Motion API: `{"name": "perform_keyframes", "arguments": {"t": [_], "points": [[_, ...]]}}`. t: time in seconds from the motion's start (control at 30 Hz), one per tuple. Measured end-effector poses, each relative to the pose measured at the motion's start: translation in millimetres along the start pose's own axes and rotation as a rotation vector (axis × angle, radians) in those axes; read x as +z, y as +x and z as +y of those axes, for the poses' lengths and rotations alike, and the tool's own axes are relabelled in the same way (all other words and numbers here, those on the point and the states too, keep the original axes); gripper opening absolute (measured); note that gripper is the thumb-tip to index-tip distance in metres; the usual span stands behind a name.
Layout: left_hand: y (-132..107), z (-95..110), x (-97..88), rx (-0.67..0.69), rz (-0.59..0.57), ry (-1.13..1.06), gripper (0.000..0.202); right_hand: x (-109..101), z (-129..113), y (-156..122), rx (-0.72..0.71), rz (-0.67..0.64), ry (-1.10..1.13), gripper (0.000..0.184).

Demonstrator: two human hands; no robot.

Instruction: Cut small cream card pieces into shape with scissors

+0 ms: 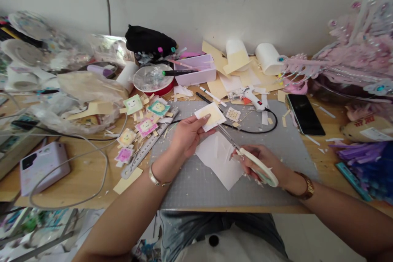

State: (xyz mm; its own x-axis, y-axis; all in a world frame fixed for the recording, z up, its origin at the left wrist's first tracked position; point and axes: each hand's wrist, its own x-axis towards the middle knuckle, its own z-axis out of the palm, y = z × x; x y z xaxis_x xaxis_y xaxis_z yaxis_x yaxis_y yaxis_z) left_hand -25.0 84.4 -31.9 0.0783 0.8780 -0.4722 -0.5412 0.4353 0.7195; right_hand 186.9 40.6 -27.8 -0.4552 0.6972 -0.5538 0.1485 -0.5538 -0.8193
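My left hand pinches a small white piece of paper with a pale yellow square on it, thumb on top. My right hand grips a pair of scissors with cream-coloured handles. The scissor blades reach up to the lower edge of the held paper. Beneath both hands, a larger white sheet lies on the grey cutting mat. Left of my left hand are several small coloured squares with drawn faces, among them a teal one and a pink one.
A metal ruler lies beside the squares. Behind the mat are a white glue gun with a black cord, a lilac box and a red bowl. A phone lies right; a lilac device and loose cables lie left.
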Motion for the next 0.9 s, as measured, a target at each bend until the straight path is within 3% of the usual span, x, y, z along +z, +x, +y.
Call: {"name": "perform_keyframes", "arguments": {"t": [0.47,0.9], "points": [[-0.5,-2.1,-0.2,0.001,-0.006,-0.027,0.012,1.7,1.3,0.6,-0.013,0.018,-0.035,0.032],[-0.5,-1.2,0.8,0.004,0.039,-0.031,0.008,0.4,4.0,1.6,-0.002,0.034,-0.052,0.041]]}}
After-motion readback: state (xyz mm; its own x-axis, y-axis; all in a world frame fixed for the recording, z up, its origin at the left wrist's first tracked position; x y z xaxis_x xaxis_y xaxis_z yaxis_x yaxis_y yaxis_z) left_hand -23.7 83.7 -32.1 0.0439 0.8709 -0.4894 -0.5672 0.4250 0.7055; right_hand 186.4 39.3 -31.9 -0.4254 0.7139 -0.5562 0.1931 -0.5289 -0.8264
